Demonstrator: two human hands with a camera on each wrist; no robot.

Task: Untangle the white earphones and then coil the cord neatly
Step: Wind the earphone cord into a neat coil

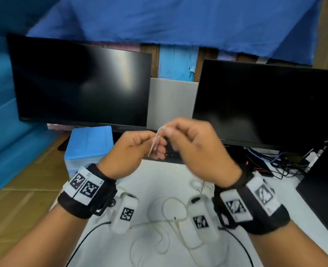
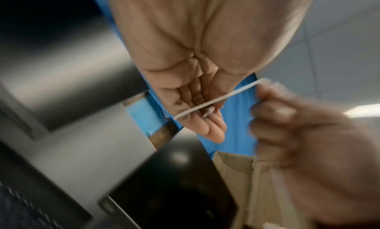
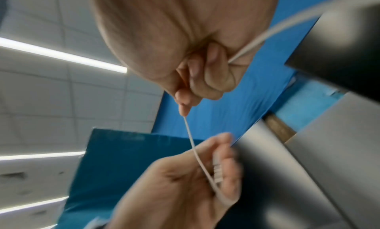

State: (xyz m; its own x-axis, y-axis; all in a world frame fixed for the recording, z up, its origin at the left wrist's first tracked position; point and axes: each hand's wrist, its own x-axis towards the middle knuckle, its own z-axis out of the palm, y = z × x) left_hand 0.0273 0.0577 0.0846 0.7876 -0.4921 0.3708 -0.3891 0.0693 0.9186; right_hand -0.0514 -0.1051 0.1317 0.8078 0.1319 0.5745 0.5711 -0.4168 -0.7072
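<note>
Both hands are raised above the white table (image 1: 159, 170), close together. The white earphone cord (image 1: 156, 140) runs between them as a short taut stretch. My left hand (image 1: 153, 143) has its fingers curled round the cord (image 2: 205, 104), and a few turns of it look wrapped on the fingers (image 3: 218, 167). My right hand (image 1: 170, 132) pinches the cord (image 3: 190, 135) at its fingertips (image 3: 183, 108); another strand (image 3: 267, 32) leaves the fist toward the upper right. The rest of the cord (image 1: 169, 218) lies in loose loops on the table below my wrists. The earbuds are not clearly visible.
Two dark monitors (image 1: 78, 83) (image 1: 265, 105) stand behind the hands, with a keyboard (image 1: 170, 153) under them. A blue and white box (image 1: 90, 145) sits at the left. Tangled cables (image 1: 274, 164) lie at the right, beside a dark object (image 1: 322, 199).
</note>
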